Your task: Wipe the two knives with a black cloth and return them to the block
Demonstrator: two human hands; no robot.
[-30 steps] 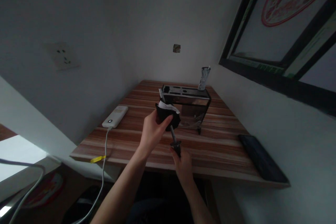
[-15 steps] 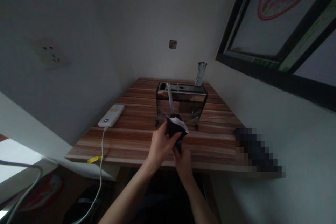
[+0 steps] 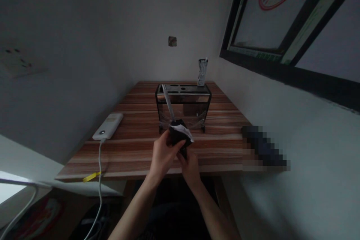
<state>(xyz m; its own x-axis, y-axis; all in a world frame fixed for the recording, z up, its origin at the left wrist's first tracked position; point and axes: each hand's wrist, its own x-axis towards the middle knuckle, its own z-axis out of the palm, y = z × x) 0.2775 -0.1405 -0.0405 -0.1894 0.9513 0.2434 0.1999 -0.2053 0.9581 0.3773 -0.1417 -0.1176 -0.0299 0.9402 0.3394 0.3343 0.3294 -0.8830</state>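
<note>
Both my hands are closed around a dark thing (image 3: 180, 137) with a crumpled white edge, held over the near part of the table. I cannot make out its kind. My left hand (image 3: 165, 152) grips its side, thumb across the front. Below, my right hand (image 3: 189, 165) pinches its narrow lower end. A slim silver bar (image 3: 168, 101) rises from its top, in front of the rack; whether the two are joined is unclear. Just beyond stands an upright rack (image 3: 184, 98) with a dark frame, a slotted top and clear film low on its front. A silvery wrapped piece (image 3: 202, 73) sticks up from its right end.
On the wood-grain table (image 3: 135, 157), a white power bank (image 3: 108, 126) lies left with a white cable (image 3: 100, 168) hanging over the front edge. Beside the cable is a yellow strip (image 3: 91, 177). A pixelated dark object (image 3: 264, 146) lies at the right edge, near the wall.
The whole view has shifted, so the table, rack and hands appear farther left. My hands keep their hold on the dark thing, with little visible change in grip.
</note>
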